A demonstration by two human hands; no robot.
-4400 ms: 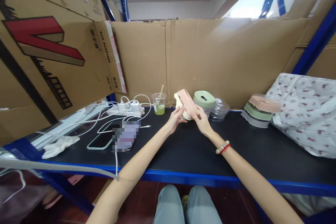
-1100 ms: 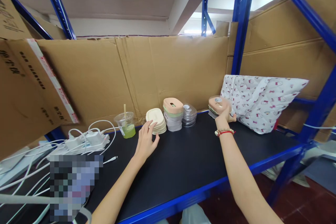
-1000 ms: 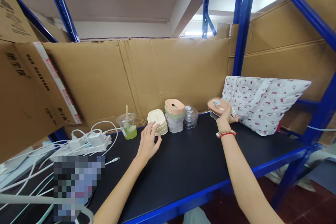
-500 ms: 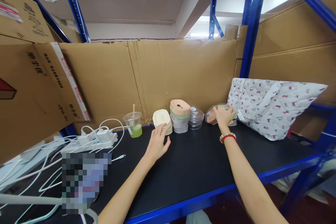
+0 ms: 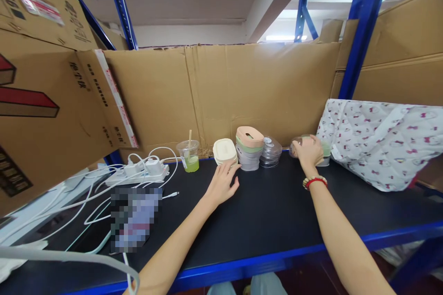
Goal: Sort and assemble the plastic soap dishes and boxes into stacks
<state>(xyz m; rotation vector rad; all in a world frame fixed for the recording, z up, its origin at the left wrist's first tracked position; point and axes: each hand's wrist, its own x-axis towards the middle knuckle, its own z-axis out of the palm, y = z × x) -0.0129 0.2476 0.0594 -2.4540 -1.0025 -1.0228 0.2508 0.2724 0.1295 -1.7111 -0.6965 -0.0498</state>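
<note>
My left hand (image 5: 222, 185) reaches to the stack of cream lids (image 5: 224, 149), its fingers stretched out and resting against the stack's front. Beside that stack stands a taller stack of plastic pieces (image 5: 249, 152), peach on top, green below it and grey at the bottom. Several clear plastic lids (image 5: 271, 152) are piled just to its right. At the right, my right hand (image 5: 310, 154) is closed over a clear plastic container (image 5: 296, 145) with something brownish showing in it. A green and grey piece (image 5: 325, 153) sits partly behind that hand.
A clear cup (image 5: 189, 159) with green drink and a stick stands left of the lids. White cables and a power strip (image 5: 152, 174) lie at the left near a blurred-out object (image 5: 136, 219). A patterned white bag (image 5: 384, 147) leans at the right. Cardboard (image 5: 263, 83) walls the back.
The view has swung left, so everything sits further right in it. Both hands stay by the same things, the left on the cream lids and the right on the clear container.
</note>
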